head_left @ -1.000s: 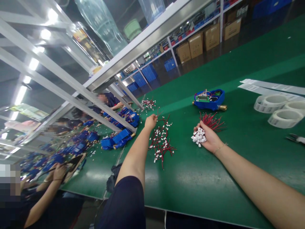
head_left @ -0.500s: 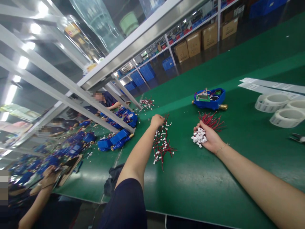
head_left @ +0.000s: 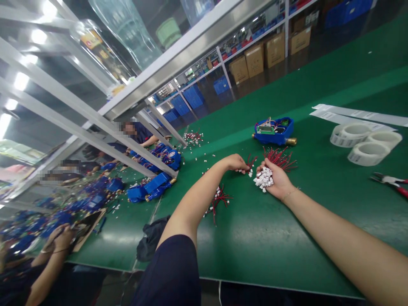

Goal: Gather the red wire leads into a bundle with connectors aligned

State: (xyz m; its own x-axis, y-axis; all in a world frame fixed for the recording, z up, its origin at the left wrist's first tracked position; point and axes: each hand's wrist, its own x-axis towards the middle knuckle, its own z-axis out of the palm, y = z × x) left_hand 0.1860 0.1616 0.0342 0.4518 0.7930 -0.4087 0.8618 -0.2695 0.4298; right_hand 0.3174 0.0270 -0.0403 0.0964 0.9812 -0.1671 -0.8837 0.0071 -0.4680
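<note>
My right hand (head_left: 278,180) is closed round a thick bundle of red wires (head_left: 279,159), with their white connectors (head_left: 264,178) clustered at the near side of the fist. Just left of it, my left hand (head_left: 236,163) pinches a few red wires with white connectors (head_left: 250,171), close to the bundle but apart from it. Beneath and beside my left forearm, a loose pile of red wires with white connectors (head_left: 219,197) lies on the green table (head_left: 270,242); the arm hides part of it.
Beyond my right hand sits an open blue housing (head_left: 274,131) with brass fittings. Label rolls (head_left: 369,154) and pliers (head_left: 387,179) lie to the right. More blue housings (head_left: 153,187) stand at left by a metal rack leg (head_left: 167,123). Co-workers' hands (head_left: 62,238) are further left.
My left hand has moved right from the loose pile towards my right hand, carrying a few wires. My right hand keeps its bundle. The view has shifted slightly, showing more of the pliers.
</note>
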